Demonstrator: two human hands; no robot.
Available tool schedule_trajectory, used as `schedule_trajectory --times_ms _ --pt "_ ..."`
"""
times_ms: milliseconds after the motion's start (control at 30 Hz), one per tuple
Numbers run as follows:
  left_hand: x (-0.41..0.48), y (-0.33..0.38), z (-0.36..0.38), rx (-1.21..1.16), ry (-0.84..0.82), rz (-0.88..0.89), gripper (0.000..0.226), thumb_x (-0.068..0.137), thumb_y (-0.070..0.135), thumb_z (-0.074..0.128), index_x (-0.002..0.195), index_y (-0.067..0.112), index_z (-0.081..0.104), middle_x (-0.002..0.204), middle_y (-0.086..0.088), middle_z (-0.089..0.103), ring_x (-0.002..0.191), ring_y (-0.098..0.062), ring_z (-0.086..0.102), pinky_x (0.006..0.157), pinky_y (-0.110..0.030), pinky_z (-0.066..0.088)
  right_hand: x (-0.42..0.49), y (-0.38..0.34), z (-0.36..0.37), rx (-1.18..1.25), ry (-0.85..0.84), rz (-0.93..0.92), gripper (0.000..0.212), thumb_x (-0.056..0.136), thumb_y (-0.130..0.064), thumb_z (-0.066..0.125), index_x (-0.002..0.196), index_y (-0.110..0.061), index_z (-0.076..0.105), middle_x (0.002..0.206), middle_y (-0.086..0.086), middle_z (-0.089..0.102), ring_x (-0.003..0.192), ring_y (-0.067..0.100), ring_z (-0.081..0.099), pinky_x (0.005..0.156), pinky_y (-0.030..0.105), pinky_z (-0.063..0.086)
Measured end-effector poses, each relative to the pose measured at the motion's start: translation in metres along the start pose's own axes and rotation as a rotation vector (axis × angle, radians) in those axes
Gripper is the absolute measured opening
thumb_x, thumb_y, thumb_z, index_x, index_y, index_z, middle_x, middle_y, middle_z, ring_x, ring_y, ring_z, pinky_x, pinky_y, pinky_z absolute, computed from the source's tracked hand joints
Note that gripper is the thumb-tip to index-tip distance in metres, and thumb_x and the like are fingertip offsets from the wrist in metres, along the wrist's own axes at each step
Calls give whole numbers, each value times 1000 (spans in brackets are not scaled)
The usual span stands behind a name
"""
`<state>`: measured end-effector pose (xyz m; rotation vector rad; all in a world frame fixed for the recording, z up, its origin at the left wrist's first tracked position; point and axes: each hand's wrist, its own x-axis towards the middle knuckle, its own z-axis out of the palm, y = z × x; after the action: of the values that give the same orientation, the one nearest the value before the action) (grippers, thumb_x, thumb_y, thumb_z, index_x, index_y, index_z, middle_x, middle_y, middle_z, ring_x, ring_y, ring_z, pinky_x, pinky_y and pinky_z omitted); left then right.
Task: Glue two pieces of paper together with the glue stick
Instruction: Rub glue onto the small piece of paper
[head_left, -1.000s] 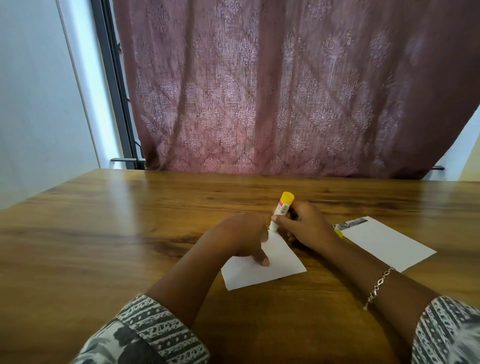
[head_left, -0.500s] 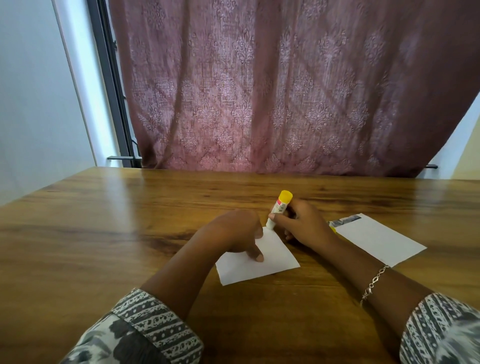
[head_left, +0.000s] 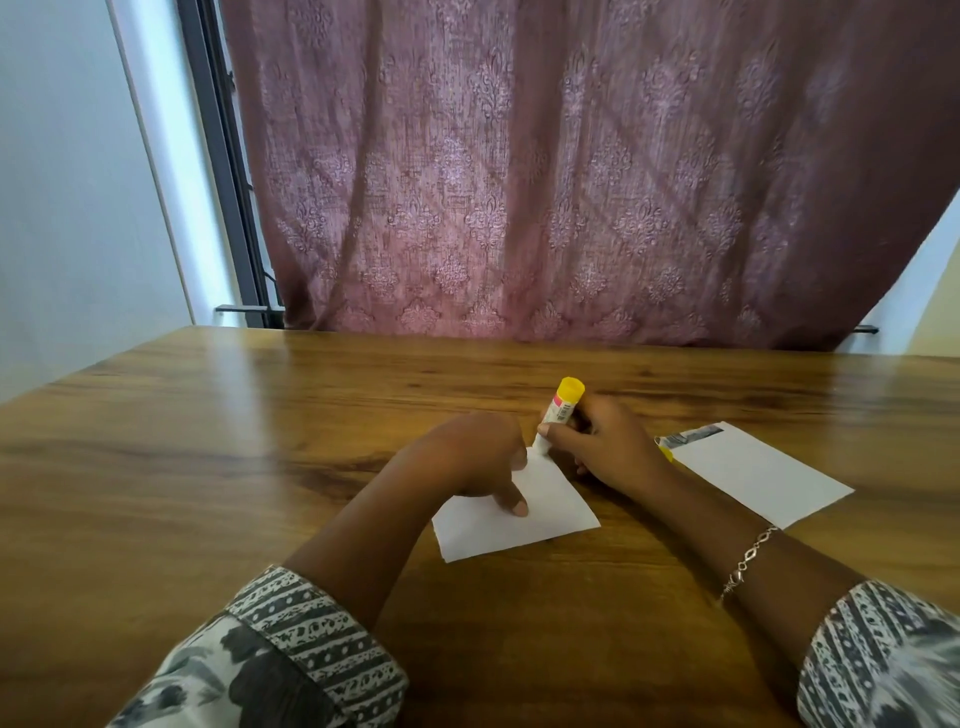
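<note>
A small white paper (head_left: 540, 514) lies on the wooden table (head_left: 208, 467) in front of me. My left hand (head_left: 467, 460) rests on its left part, thumb pressing it flat; the other fingers are hidden under the knuckles. My right hand (head_left: 602, 447) grips a glue stick (head_left: 561, 410) with a yellow end up, its white tip down on the paper's far corner. A second, larger white paper (head_left: 763, 478) lies to the right, a printed strip along its far edge. A small yellow object (head_left: 666, 455), partly hidden by my right wrist, sits at that paper's left corner.
A mauve patterned curtain (head_left: 571, 182) hangs behind the table's far edge. A dark window frame (head_left: 223, 171) and a pale wall (head_left: 67, 182) stand at the left. Bare wood spreads to the left and far side of the papers.
Both hands, the papers and the glue stick keep almost the same places. The view has shifted slightly.
</note>
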<state>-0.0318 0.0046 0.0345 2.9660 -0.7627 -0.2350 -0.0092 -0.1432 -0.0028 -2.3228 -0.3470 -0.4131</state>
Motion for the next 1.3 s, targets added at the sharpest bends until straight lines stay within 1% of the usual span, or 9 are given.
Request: schedule_trajectory --times_ms 133,300,433,567,700,900,967,1133,1300 --pt "0 0 0 3 6 2 55 83 28 62 131 7 46 131 -11 53 115 -25 49 94 -29 40 -3 0 -1 -8 8 11 25 84 -26 59 99 -5 59 97 15 66 58 8 48 54 22 40" --pt "0 0 1 6 8 2 54 83 28 61 131 7 47 130 -11 54 115 -25 50 93 -29 41 -8 -2 -3 -2 10 -9 22 84 -23 59 96 -5 60 93 15 66 61 10 49 54 22 39" --pt "0 -1 1 -1 6 -3 54 83 29 62 130 6 47 129 -12 54 114 -25 50 94 -30 41 -12 -3 -5 26 4 -5 22 84 -22 59 98 -5 59 97 16 65 73 19 54 57 24 41" --pt "1 -2 1 -14 9 -10 56 82 28 63 131 6 46 130 -11 54 115 -25 50 96 -31 41 -16 -3 -7 32 -8 20 25 85 -23 58 103 -5 57 104 14 64 82 19 56 60 22 43" --pt "1 -3 2 -21 6 -7 55 82 29 64 130 6 48 130 -11 54 114 -25 51 96 -32 42 -19 -3 -11 44 -36 27 25 85 -24 58 103 -8 57 101 9 62 68 9 52 56 18 40" --pt "1 -4 2 -21 15 -4 55 81 30 64 128 7 50 130 -10 55 114 -25 51 98 -34 43 -25 -2 -16 44 -58 36 23 84 -26 59 100 -10 57 92 4 61 62 9 51 53 19 39" --pt "1 -3 2 -21 19 -5 54 81 29 64 129 7 50 131 -10 55 114 -25 51 97 -33 43 -28 -2 -17 54 -61 41 23 84 -27 59 100 -11 57 92 2 59 64 8 52 54 18 39" --pt "-1 -3 3 -31 18 -16 55 81 28 64 129 7 49 131 -10 54 114 -25 51 97 -32 42 -33 -3 -20 70 -74 41 22 82 -27 61 98 -13 58 97 3 61 80 11 56 67 23 46" --pt "0 -2 1 -28 13 -15 55 82 28 64 130 6 48 132 -10 54 115 -25 50 96 -31 41 -40 -2 -23 67 -80 18 15 82 -28 62 91 -18 56 89 -3 57 77 7 54 63 18 44"
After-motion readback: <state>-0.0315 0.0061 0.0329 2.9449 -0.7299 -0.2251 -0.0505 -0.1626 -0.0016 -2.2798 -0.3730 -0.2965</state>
